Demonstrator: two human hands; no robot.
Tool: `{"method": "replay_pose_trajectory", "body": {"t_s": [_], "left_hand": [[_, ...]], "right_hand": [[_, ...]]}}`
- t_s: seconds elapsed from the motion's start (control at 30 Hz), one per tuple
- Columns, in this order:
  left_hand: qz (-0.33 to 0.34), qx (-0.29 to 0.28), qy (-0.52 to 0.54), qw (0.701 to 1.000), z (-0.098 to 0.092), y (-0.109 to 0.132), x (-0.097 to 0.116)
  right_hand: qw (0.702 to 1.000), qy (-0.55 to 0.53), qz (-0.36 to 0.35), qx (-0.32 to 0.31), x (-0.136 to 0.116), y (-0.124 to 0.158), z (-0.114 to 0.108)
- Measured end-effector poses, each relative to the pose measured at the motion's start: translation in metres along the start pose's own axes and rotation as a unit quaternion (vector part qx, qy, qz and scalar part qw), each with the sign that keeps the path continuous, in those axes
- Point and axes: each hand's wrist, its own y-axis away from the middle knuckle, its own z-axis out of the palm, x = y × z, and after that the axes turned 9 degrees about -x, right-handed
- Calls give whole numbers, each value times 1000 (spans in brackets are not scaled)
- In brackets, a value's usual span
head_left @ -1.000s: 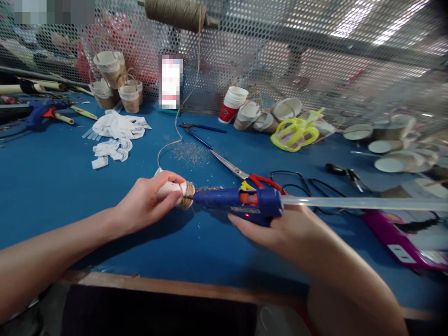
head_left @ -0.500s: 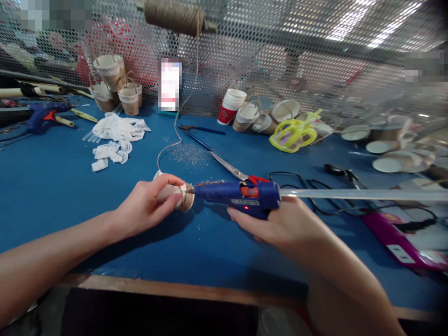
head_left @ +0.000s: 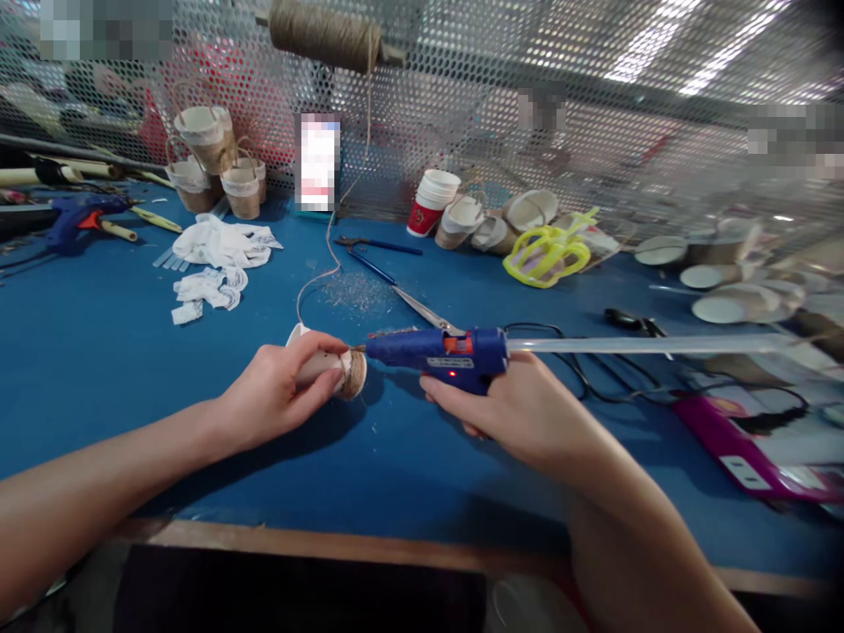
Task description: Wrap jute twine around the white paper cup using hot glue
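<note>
My left hand is closed round a small white paper cup lying on its side, its base end wrapped in twine. From the cup a strand of twine runs up to a large spool on the mesh. My right hand grips a blue hot glue gun, its small red light lit. The gun's nozzle touches or nearly touches the twine-wrapped end beside my left fingertips. A long clear glue stick sticks out of the gun's back.
Behind the hands lie scissors and pliers. Twine-wrapped cups stand at the back left, near crumpled white paper. A red-and-white cup stack and a yellow basket-like piece sit further right. A purple power strip with cables lies right.
My right hand and the glue gun have shifted slightly, the gun's rear rising and moving left. My left hand still holds the cup in nearly the same place.
</note>
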Motion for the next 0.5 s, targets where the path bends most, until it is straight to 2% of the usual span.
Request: {"method": "replay_pose_trajectory", "body": {"t_s": [0.07, 0.27, 0.5], "left_hand": [[0, 0, 1, 1000, 0, 0, 0], [-7, -9, 12, 1000, -3, -1, 1], [-12, -9, 16, 1000, -3, -1, 1]], "right_hand": [[1000, -3, 2, -3, 1, 0, 0], [998, 15, -64, 0, 2, 2, -3], [995, 21, -96, 5, 4, 6, -2]]}}
